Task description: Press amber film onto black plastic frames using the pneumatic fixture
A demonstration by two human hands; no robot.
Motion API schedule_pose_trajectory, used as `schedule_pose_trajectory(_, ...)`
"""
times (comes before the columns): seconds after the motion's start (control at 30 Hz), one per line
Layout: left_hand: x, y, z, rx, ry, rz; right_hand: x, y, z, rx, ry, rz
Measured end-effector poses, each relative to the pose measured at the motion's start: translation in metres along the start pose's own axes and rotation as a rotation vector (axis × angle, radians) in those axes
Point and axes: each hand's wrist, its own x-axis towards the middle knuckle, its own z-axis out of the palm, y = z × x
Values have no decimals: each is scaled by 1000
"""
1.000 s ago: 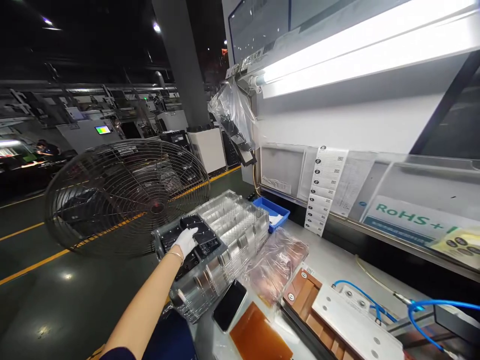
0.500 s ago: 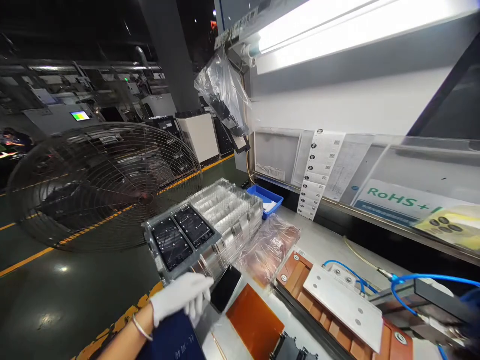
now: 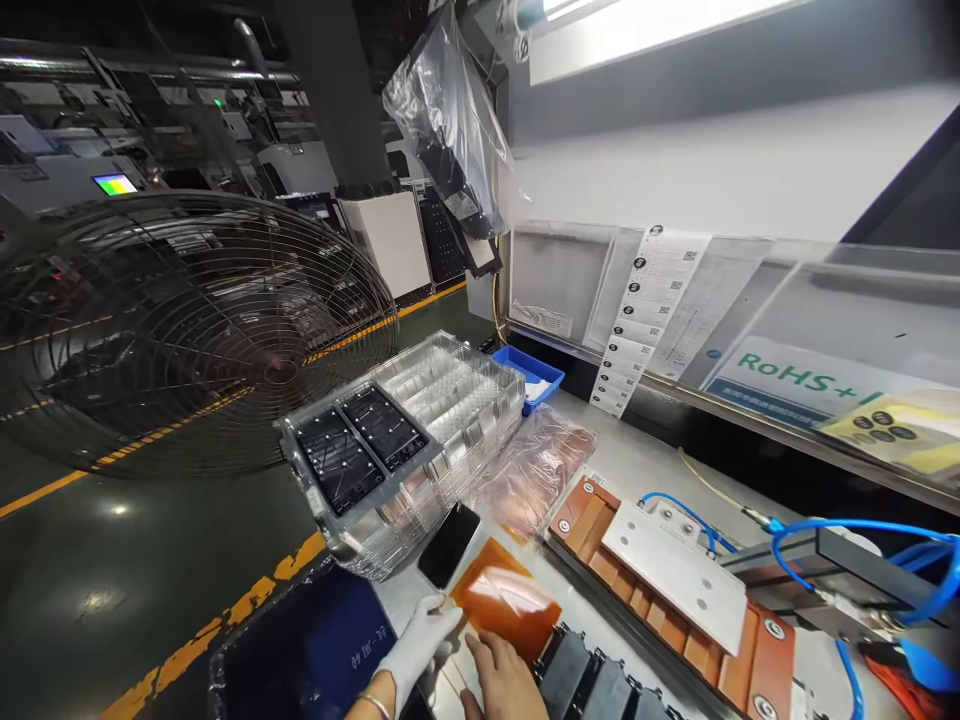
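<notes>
Hands (image 3: pixel 421 637) sit by an orange sheet (image 3: pixel 510 605), grip unclear, while a sign (image 3: pixel 787 385) reads "RoHS+".

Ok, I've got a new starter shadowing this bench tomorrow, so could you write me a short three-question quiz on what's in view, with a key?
1. Which of the wearer's hands has the white glove on: a) left, b) right, c) both?
2. True or false: the black phone-like slab lies between the clear tray stack and the orange sheet.
3. How many black panels show on top of the stack?

Key: 1. a, the left hand. 2. True. 3. Two, side by side.
</notes>
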Motion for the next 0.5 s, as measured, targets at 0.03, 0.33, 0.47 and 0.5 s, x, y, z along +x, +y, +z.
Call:
schedule_pose_trajectory(0.03, -3, 5, 0, -23, -45, 37, 1, 0, 1, 2, 11, 5)
schedule_pose_trajectory(0.33, -60, 51, -3, 73, -114, 445, 22, -11, -55, 251, 284, 87)
schedule_pose_trajectory(0.47, -80, 78, 3, 443, -26, 615, 19, -19, -85, 310, 294, 58)
schedule_pose_trajectory(0.5, -82, 83, 6, 504, -38, 646, 17, -20, -89, 319, 307, 53)
